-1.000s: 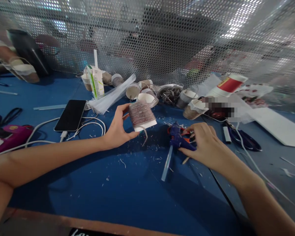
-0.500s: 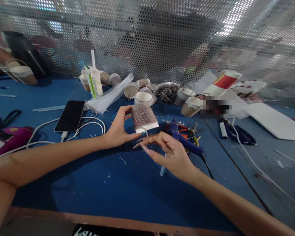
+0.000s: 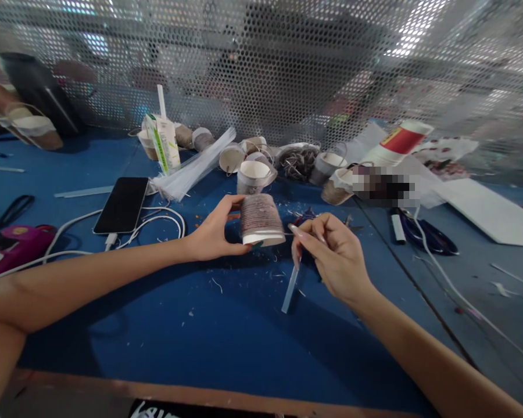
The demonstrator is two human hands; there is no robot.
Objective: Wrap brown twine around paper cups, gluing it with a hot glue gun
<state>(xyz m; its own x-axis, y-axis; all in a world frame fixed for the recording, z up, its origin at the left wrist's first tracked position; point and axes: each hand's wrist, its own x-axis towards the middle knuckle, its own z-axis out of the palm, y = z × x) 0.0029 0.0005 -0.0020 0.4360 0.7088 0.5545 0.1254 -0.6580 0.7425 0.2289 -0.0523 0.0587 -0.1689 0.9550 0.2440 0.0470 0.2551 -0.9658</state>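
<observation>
A paper cup (image 3: 262,216) wound with rows of greyish-brown cord is in my left hand (image 3: 218,232), gripped between thumb and fingers. Its white rim faces down toward me, and part of the cup near the rim is bare. My right hand (image 3: 335,255) pinches the loose cord (image 3: 289,234), which runs taut from the cup's rim side. Below the right fingers lies a translucent glue stick (image 3: 290,290) on the blue table. Behind the right hand, a blue glue gun (image 3: 305,215) is mostly hidden.
Several cord-wrapped cups, such as a white-rimmed cup (image 3: 253,176), line the mesh screen (image 3: 270,75). At left are a phone (image 3: 122,204) with a white cable, a purple glue gun (image 3: 24,244) and a bundle of glue sticks (image 3: 196,165). Blue-handled scissors (image 3: 431,235) lie right.
My right hand has moved right and away from the cup, drawing the loose cord from a slack loop into a straight line. The cup has shifted slightly right and down and turned a little.
</observation>
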